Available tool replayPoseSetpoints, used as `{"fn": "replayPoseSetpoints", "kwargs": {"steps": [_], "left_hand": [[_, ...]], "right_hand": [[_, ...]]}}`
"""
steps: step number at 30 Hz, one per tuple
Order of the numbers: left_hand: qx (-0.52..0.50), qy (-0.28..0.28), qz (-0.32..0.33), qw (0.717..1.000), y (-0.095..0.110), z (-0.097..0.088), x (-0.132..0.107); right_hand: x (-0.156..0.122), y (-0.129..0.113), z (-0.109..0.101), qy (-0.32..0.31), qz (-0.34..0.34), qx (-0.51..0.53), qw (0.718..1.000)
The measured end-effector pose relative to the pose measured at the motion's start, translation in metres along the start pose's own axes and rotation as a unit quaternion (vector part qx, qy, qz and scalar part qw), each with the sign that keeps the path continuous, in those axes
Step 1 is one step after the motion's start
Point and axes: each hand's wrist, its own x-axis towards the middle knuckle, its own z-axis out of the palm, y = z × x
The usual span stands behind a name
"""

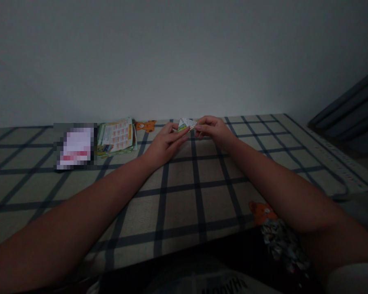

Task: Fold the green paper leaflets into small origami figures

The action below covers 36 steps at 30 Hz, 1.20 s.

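Between my two hands is a small folded piece of printed paper (187, 123), white with some green and roughly triangular. My left hand (166, 142) is closed on its left side, fingers along the lower edge. At the paper's right corner, my right hand (214, 130) pinches it between thumb and fingers. Both hands are just above or resting on the checked cloth (178, 212); the exact gap cannot be told. Part of the paper is hidden by the fingers.
Left of my hands lies a stack of printed sheets (116, 136), beside a pixelated white and red item (76, 147). Crumpled or folded paper bits (282, 243) sit near my right forearm. A pale wall (184, 57) rises behind the cloth; dark folded fabric (352, 110) is at right.
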Motion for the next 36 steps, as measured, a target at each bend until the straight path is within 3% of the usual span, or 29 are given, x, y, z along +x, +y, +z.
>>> {"fn": "replayPoseSetpoints", "kwargs": {"steps": [9, 15, 18, 26, 36], "left_hand": [[0.0, 0.067, -0.004, 0.998, -0.0027, 0.0004, -0.0017], [-0.113, 0.144, -0.114, 0.977, -0.0006, 0.0023, -0.001], [-0.115, 0.159, -0.117, 0.974, -0.0014, 0.0019, 0.0], [-0.058, 0.119, -0.037, 0.991, -0.0029, -0.0018, -0.0011], [-0.139, 0.11, -0.116, 0.977, -0.0003, 0.0006, 0.0043]], "right_hand": [[-0.0002, 0.0012, 0.0018, 0.007, -0.002, 0.006, 1.0], [0.0023, 0.0027, -0.0013, 0.028, -0.011, 0.019, 0.999], [0.0028, 0.0024, -0.0012, 0.03, -0.004, 0.019, 0.999], [0.0022, 0.0017, -0.0052, 0.02, 0.003, 0.025, 0.999], [0.005, 0.0064, -0.0018, 0.039, -0.002, -0.014, 0.999]]}}
